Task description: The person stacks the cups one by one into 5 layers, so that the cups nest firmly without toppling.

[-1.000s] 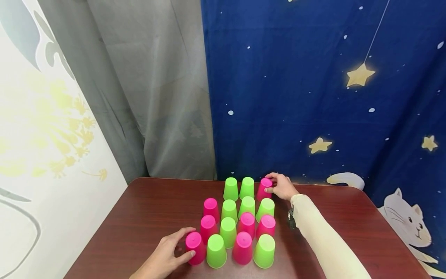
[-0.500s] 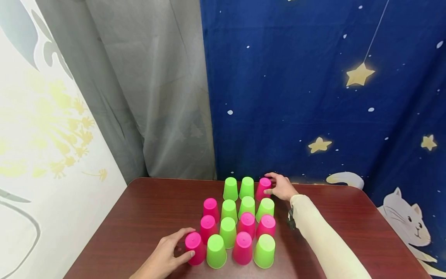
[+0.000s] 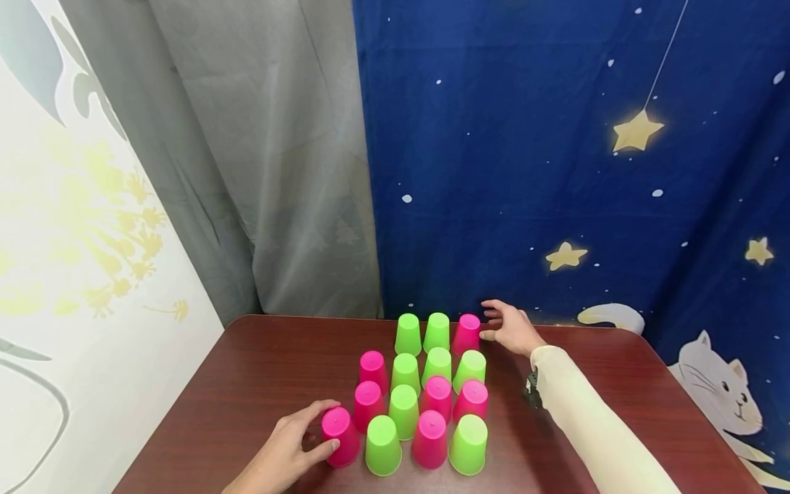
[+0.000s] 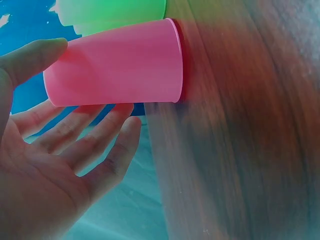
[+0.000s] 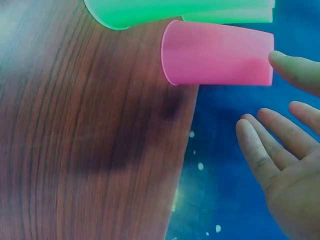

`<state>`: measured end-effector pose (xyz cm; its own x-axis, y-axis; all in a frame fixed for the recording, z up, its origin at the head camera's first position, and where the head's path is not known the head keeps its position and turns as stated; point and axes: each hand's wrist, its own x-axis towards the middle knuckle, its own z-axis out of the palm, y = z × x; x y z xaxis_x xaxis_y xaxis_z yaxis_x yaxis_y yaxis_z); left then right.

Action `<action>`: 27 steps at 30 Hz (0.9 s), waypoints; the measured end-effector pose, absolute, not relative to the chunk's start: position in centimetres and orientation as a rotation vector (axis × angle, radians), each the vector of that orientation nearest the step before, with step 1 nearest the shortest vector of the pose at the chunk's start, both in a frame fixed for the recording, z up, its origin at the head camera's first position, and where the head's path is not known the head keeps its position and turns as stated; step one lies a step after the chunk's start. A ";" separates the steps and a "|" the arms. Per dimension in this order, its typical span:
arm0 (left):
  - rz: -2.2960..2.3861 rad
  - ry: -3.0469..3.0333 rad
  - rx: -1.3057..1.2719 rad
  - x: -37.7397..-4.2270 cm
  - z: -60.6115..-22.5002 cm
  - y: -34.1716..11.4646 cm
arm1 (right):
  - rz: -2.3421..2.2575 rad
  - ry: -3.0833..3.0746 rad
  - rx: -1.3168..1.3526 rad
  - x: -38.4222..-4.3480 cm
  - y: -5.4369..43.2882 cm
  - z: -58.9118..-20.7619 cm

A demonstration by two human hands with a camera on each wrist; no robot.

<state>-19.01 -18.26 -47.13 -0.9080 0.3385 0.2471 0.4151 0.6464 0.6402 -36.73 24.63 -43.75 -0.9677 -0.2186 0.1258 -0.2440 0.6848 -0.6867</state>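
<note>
Upside-down plastic cups, pink and lime green, stand in rows on the table. My left hand [image 3: 286, 439] holds a pink cup [image 3: 341, 438] at the front left corner, thumb on one side and fingers on the other. In the left wrist view, the thumb and fingers lie near the narrow base of that pink cup [image 4: 115, 65], its rim against the wood. At the back right, my right hand [image 3: 515, 331] is spread beside another pink cup [image 3: 466, 335]. The right wrist view has its thumb tip by that pink cup's [image 5: 217, 55] base and the other fingers away from it.
A green cup [image 3: 383, 446] stands just right of the held one, with a pink cup [image 3: 368, 406] behind it. The back row also has green cups [image 3: 409, 335]. The brown wooden table [image 3: 278, 363] ends at a blue starry curtain [image 3: 481, 171] and a grey curtain [image 3: 308, 206].
My right hand has let go of the back right pink cup and moved off to the right. My left hand has shifted the front left pink cup slightly left, widening the gap to its green neighbour.
</note>
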 end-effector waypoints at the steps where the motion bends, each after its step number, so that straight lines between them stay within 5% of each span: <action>1: -1.104 -2.748 -0.633 -19.1 -47.1 -18.3 | 1.159 -2.852 0.400 -36.6 24.9 -43.7; 27: -1.137 -2.814 -0.437 -24.9 -46.4 -20.2 | 1.102 -2.806 0.638 -28.7 26.2 -42.1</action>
